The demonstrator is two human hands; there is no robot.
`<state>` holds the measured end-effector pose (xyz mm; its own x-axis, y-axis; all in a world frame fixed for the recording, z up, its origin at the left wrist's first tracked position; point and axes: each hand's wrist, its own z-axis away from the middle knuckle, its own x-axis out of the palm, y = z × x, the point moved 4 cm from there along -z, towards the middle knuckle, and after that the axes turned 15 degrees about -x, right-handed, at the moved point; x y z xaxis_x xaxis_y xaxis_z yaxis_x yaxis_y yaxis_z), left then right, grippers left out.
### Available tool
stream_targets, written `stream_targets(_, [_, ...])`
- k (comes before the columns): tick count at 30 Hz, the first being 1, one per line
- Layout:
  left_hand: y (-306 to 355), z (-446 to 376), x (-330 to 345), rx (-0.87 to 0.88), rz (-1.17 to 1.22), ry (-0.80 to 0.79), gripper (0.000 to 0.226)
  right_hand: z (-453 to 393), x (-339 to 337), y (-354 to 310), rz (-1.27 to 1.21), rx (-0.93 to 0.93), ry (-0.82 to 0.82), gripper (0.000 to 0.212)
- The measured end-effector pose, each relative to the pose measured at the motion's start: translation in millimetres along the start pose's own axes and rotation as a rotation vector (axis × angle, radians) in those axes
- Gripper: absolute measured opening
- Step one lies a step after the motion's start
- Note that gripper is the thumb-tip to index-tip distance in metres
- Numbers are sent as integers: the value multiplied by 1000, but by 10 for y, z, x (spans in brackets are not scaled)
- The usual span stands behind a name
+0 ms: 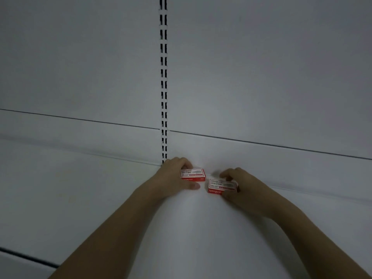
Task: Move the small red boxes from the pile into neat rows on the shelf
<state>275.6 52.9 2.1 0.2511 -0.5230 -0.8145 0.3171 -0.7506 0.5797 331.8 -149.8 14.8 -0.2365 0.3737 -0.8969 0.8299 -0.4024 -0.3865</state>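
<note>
two red boxes are in play in the head view, both low in the frame, just right of centre, at the back of the white shelf (80,188) where it meets the back panel (261,77). the left hand (173,179) holds the left box (192,175) with its grip curled round it: fingers over the far edge, thumb under the near red face. the right hand (241,188) pinches the right box (221,187) the same way, fingers at its far corner and thumb at the near one. the two boxes lie close but apart, and the right one sits a little lower in the frame and slightly turned, so they do not yet make one straight line. the pile is not in view.

likely slips from here:
- the right box may stay skewed if it is let go as it lies; the row would start crooked, and every later box set against it would inherit the slant.
- pushing the boxes together could nudge the left box sideways toward the slotted upright (164,87) at centre frame, since light card probably slides easily on the smooth shelf.
- a thumb dragged away on release could pull a box off the back line.
- whether the boxes rest flat or are a little lifted is not clear, so a drop could tip one.
</note>
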Motion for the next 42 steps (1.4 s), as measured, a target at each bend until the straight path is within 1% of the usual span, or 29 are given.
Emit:
stream_targets(2, [21,-1,21,-9,-98,21,60,-19,28,-3,-17,-7,8,57])
stream_targets(4, [38,-4,33,-7,-112,31,60,-42,43,4,5,-1,-8,59])
stream_targets(7, [51,-1,24,64,-42,30,46,-75,54,42,64,-9,-11,50])
stream_targets(9, [66,-2,19,111,9,29,39,-90,54,64,100,-14,-8,48])
stream_targets(13, [129,28,0,179,80,73,43,-98,-37,84,207,-43,62,43])
stream_targets(16, [189,62,-71,218,126,136,46,-75,-145,144,157,2,138,39])
stream_targets(18, [217,87,-95,228,130,184,45,-58,-184,151,143,7,153,39])
stream_targets(21, [259,91,-87,251,155,213,45,-40,-221,131,122,-41,181,39])
stream_targets(24, [280,78,-65,275,194,230,45,-14,-251,91,56,-104,242,38])
stream_targets(27, [290,66,-67,303,221,244,45,0,-234,77,62,-144,280,38])
stream_targets(30, [311,84,-85,290,297,245,45,24,-194,88,43,-138,355,36])
stream_targets(33, [346,145,-53,264,302,189,46,58,-118,81,32,-80,403,33])
stream_targets(38, [352,290,-37,196,351,123,42,172,-147,14,6,32,373,32])
stream_targets(40, [354,358,-19,143,422,89,38,291,-245,-8,-42,96,345,32])
stream_targets(42, [429,438,-15,96,446,59,34,491,-404,-36,-74,128,353,33])
